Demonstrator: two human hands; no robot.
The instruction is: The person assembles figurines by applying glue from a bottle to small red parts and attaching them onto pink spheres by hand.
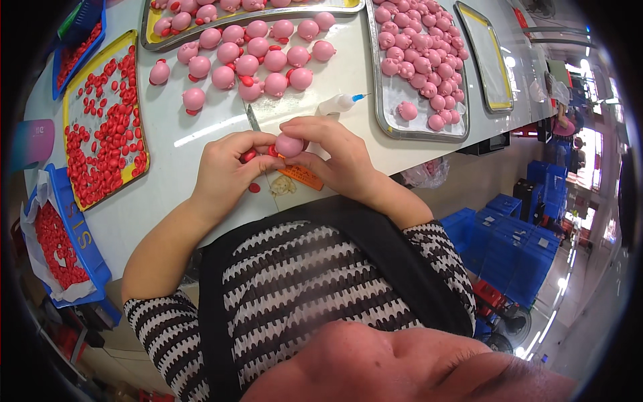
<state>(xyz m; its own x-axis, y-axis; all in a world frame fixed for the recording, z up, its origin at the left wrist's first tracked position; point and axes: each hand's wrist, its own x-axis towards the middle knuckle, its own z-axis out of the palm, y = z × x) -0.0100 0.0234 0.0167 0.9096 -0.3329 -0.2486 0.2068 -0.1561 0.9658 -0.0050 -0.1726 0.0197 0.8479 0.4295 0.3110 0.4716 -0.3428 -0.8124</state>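
Close to the table's near edge, my right hand is closed round a pink ball-shaped figure. My left hand pinches a small red oval piece against the ball's left side. Another red piece shows between the left fingers. One loose red piece lies on the table below that hand. Under the hands are an orange card and a crumpled yellowish lump. Beyond them stands a group of pink figures, some showing red parts at the base.
A yellow-lined tray of red pieces lies left, beside a blue crate with more. Pink figures fill a metal tray at right; another tray lies beyond. A white bottle with a blue tip rests past my right hand.
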